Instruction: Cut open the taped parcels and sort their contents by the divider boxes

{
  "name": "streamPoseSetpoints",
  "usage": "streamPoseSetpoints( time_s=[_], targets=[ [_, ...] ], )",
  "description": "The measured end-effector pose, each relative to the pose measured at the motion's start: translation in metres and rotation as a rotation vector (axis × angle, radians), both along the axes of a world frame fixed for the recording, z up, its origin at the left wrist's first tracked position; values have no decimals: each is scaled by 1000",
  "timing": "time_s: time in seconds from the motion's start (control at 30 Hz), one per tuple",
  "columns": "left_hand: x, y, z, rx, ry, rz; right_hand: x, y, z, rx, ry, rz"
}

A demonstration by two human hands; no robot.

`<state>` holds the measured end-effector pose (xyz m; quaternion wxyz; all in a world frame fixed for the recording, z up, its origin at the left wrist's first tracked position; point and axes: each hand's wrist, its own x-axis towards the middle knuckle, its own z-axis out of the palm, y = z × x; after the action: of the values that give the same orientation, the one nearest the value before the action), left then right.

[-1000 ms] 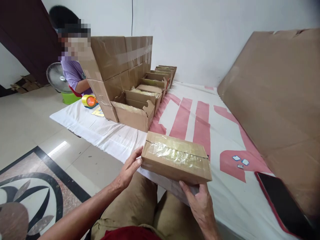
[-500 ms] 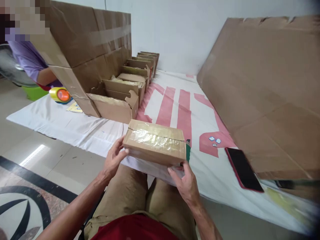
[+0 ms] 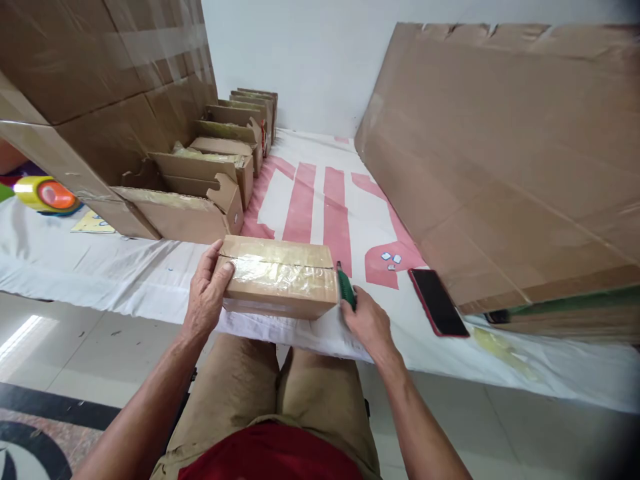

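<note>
Along the table edge (image 3: 125,297), left hand (image 3: 206,292) grips the lengthwise box (image 3: 277,275), right hand (image 3: 369,320) a forward-pointing tool (image 3: 346,289).

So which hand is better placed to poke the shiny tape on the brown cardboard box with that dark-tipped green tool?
Probably the right hand: it holds the green tool, near the right end of the box. The left hand is on the box's left end, perhaps better for steadying.
</note>
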<state>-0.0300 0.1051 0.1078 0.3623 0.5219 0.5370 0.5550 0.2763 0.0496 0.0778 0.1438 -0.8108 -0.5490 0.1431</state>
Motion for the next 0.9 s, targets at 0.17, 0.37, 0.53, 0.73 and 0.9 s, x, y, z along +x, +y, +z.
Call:
streamPoseSetpoints(
  time_s=[0.17,0.37,0.53,0.73,0.9],
  targets=[
    [7,-2,-3,14,6,-33,39,-19,16,300,559,-155],
    [18,2,-9,42,-71,-92,32,-24,81,483,685,91],
    [23,2,-13,97,-110,-62,-13,6,116,429,194,681],
    [22,3,-10,100,-88,-71,-46,44,118,462,24,924],
    [22,3,-8,89,-81,-59,-55,52,117,446,-43,982]
  ],
)
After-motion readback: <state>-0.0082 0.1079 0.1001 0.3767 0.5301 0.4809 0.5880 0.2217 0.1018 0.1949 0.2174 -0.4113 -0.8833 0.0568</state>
